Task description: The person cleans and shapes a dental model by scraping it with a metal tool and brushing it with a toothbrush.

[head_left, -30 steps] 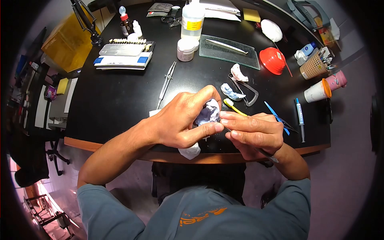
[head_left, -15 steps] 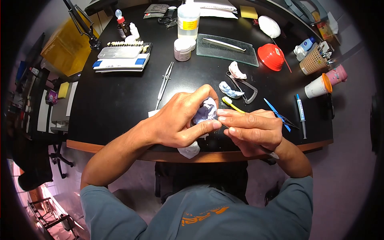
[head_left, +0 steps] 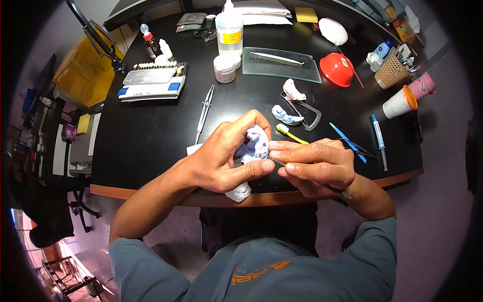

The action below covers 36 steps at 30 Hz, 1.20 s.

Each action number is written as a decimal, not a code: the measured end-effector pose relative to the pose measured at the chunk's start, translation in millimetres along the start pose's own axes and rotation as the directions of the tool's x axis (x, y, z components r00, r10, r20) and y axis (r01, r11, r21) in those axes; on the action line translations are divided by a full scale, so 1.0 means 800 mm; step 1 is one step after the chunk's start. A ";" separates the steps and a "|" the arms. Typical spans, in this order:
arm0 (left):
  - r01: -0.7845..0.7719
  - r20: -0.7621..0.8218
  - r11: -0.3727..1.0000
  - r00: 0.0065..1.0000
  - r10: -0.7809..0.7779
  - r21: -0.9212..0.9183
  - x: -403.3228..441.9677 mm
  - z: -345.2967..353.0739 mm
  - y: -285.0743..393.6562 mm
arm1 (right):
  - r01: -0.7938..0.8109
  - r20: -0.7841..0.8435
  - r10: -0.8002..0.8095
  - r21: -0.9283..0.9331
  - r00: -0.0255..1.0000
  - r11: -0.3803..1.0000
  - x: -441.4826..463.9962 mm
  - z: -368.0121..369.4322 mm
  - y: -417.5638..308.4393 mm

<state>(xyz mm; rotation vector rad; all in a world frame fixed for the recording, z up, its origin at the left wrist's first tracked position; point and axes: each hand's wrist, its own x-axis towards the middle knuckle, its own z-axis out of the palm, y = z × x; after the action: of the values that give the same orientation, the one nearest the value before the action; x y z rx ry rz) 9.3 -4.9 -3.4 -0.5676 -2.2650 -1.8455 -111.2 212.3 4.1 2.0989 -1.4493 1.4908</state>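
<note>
My left hand (head_left: 221, 153) curls its thumb and fingers around a pale lavender dental cast (head_left: 258, 141), part of which is hidden by the fingers. From the right, my right hand (head_left: 322, 163) pinches a thin dark metal hand tool (head_left: 338, 191), with its flattened rear end sticking out below the palm. The tool's tip is at the cast's right side, close to my left thumb; whether it touches cannot be made out. Below the left hand, a crumpled white cloth or tissue (head_left: 239, 192) lies at the desk's front edge.
Beyond my hands lie a yellow toothbrush (head_left: 292, 134), a blue-white cast (head_left: 287, 115), a pinkish cast (head_left: 294, 90), a metal caliper (head_left: 313, 119) and compass-like dividers (head_left: 205, 115). To the right are blue tweezers (head_left: 348, 142), a syringe (head_left: 379, 143) and a red bowl (head_left: 337, 70).
The cast has turned in my left hand, showing more of its ridged surface. More of the tool's shaft shows by my right fingers. The whole view has shifted slightly.
</note>
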 end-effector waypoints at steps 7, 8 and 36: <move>0.003 0.016 0.998 1.000 -0.004 0.065 0.000 -0.003 0.001 | 0.006 0.044 -0.005 -0.018 0.999 1.000 0.001 -0.003 0.000; 0.012 0.013 0.998 1.000 -0.012 0.057 -0.001 -0.003 0.000 | 0.004 0.048 -0.003 -0.020 0.999 1.000 0.001 -0.002 0.000; 0.033 -0.006 0.995 0.999 -0.034 -0.090 0.000 0.003 0.002 | -0.048 -0.038 0.049 0.018 0.998 0.999 0.000 0.002 0.001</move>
<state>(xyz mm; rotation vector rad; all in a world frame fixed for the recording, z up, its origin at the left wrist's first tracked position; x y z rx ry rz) 10.0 -2.7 -2.7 -0.5381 -2.2089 -1.9706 -110.5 210.9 3.3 2.0474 -1.4893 1.5568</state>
